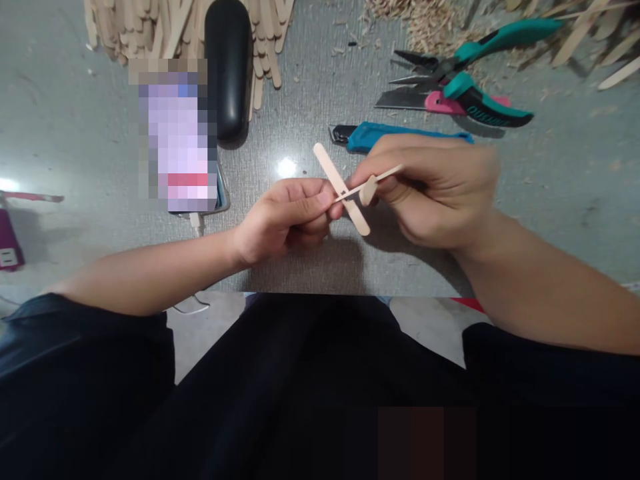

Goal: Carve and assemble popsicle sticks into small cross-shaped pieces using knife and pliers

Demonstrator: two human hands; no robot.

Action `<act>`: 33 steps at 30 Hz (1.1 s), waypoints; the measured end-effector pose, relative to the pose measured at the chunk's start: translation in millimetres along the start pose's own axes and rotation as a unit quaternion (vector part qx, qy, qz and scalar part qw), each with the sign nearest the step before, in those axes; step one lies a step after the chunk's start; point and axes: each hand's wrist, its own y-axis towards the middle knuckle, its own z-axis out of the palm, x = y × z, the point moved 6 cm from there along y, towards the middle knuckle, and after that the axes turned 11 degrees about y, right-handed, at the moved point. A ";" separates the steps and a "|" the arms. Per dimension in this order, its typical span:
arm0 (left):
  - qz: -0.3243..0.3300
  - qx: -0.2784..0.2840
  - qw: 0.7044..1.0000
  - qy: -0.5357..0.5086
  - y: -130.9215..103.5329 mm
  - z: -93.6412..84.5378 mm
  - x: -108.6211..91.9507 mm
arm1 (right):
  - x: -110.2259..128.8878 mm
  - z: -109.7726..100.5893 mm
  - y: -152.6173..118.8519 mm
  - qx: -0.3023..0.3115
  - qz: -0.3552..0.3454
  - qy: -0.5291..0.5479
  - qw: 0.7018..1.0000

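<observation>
L hand (pixel 295 212) pinches flat craft stick (pixel 327 163) nr its middle, thumb on fingers; R hand (pixel 425 190), fingers nearly closed, grips thin stick piece (pixel 387 175) crossing it, both held over near edge of tabletop (pixel 280 273). Blue cutter (pixel 395 135) lies just beyond R hand, pliers (pixel 463 67) farther R.

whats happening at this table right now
A person holds a small piece made of crossed wooden sticks between both hands, the left hand pinching it near the crossing and the right hand gripping the other side. Just beyond the right hand lie a blue cutter and green-handled pliers. A black case sits near a pile of loose sticks, and wood shavings are scattered at the far side.
</observation>
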 end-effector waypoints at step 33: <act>0.016 -0.054 0.998 -0.018 1.8 -6.0 -1.1 | 9.9 8.4 -10.0 -0.065 0.009 -0.101 0.993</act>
